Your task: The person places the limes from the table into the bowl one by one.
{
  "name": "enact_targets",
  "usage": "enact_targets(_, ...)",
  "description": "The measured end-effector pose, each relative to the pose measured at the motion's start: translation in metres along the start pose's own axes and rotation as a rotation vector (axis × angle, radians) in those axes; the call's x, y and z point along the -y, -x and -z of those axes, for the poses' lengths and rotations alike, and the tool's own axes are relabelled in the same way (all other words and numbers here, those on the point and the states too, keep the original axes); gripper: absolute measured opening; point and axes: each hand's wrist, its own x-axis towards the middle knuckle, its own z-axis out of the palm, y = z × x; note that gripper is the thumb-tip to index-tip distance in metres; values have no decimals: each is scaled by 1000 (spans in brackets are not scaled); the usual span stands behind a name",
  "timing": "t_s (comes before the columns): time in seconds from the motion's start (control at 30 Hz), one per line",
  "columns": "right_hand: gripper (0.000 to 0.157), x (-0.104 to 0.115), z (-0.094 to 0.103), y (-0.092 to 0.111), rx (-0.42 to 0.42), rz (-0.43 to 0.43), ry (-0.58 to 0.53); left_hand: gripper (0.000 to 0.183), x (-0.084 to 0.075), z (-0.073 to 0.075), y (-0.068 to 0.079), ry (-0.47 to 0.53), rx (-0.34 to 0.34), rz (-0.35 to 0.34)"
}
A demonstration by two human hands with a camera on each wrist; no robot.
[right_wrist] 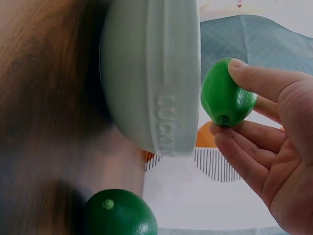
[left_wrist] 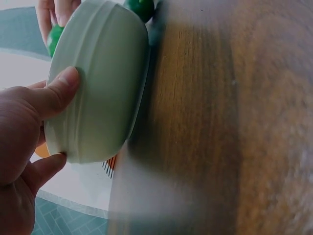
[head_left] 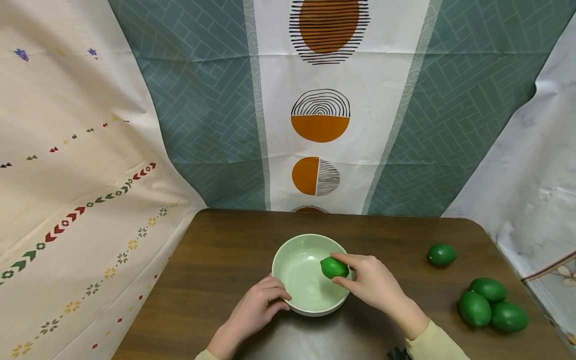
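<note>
A pale green bowl [head_left: 299, 292] stands upright on the wooden table. My left hand [head_left: 258, 307] grips its near left rim; in the left wrist view the thumb [left_wrist: 63, 88] presses on the outer wall. Above the bowl's right rim, my right hand [head_left: 375, 282] pinches a bright green lime [head_left: 334, 268] between thumb and fingers. The right wrist view shows this lime [right_wrist: 226, 93] just off the rim, apart from the bowl wall [right_wrist: 142, 73]. Inside the bowl I see only its bare glossy surface.
On the table's right side, one lime [head_left: 442, 255] lies alone. Nearer, a cluster of three limes includes a front one [head_left: 509, 316]. The brown table [head_left: 216, 250] ends at a patterned cloth backdrop [head_left: 216, 125]. A small black object [head_left: 398, 354] shows beside the right sleeve.
</note>
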Motion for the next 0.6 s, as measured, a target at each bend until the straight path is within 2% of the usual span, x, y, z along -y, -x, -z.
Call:
enact_targets(0.23, 51, 0, -6, -9, -5, 30, 50, 22, 0, 0, 0, 10, 1, -3)
enact_targets(0.6, 52, -5, -20, -26, 29, 8, 76, 22, -1, 0, 1, 8, 5, 20)
